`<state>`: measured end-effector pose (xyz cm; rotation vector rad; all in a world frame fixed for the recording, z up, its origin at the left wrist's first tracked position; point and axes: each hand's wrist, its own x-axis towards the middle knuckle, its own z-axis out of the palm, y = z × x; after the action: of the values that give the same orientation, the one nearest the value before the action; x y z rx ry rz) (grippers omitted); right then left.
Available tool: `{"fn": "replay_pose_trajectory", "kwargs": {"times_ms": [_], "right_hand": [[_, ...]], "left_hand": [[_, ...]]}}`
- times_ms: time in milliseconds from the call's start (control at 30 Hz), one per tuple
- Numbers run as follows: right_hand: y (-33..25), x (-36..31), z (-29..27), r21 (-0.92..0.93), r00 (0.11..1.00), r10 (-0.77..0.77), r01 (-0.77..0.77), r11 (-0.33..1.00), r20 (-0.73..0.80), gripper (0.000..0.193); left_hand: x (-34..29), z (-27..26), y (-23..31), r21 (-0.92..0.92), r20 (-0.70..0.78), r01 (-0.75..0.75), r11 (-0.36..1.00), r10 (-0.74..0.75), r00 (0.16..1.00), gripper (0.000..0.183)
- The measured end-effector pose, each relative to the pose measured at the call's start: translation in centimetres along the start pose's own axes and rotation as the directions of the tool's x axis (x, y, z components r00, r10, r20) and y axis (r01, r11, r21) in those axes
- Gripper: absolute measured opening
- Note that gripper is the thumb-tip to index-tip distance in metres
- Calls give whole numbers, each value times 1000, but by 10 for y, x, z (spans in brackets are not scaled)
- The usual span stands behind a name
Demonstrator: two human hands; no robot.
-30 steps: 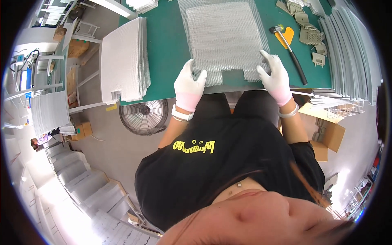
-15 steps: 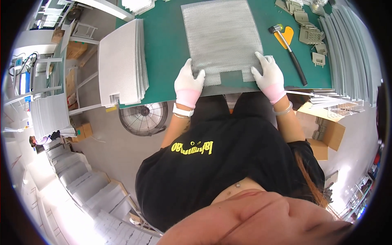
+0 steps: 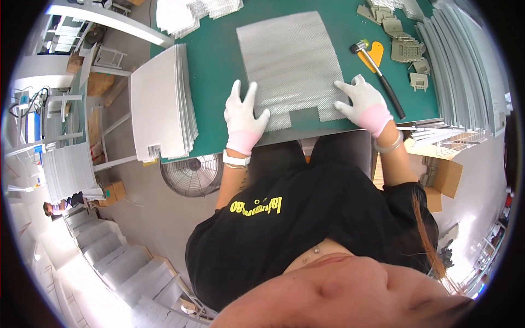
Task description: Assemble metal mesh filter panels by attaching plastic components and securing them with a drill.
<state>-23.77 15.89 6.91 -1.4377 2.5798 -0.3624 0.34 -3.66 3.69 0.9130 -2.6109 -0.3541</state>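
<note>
A silvery mesh sheet (image 3: 290, 63) with a rectangular notch in its near edge lies flat on the green table top (image 3: 216, 71). My left hand (image 3: 243, 115), in a white glove with a pink cuff, rests at the sheet's near left corner, fingers spread. At the near right corner is my right hand (image 3: 363, 104), gloved the same way, its thumb and fingers apart along the sheet's edge. Neither hand is closed round anything. To the right of the sheet lie a hammer (image 3: 385, 82) with a black handle and a flat yellow scraper-like piece (image 3: 375, 54).
A stack of notched pale sheets (image 3: 162, 101) stands at the table's left edge. More sheets (image 3: 191, 13) lie at the far left. Beige plastic parts (image 3: 407, 49) and a row of upright grey panels (image 3: 459, 71) line the right side. Below the table are a fan (image 3: 192, 175) and an open carton (image 3: 448, 177).
The view has shifted, so the table sits slightly lower in the picture. My left hand's fingers have stretched out further. My right hand has turned a little, its fingers pointing more to the left.
</note>
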Motion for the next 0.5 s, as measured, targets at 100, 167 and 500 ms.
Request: {"fn": "replay_pose_trajectory", "kwargs": {"times_ms": [100,167,500], "right_hand": [[37,48,-29,204,974,-223,213,956,28,40],[79,108,-53,259,992,-35,65,964,-117,41],[175,298,-90,-33,857,507,-512,859,-98,74]], "left_hand": [[4,18,-29,52,156,-138,989,129,979,60],[17,10,-18,57,143,-184,981,175,974,53],[12,-23,-9,27,-96,-97,995,99,990,46]]}}
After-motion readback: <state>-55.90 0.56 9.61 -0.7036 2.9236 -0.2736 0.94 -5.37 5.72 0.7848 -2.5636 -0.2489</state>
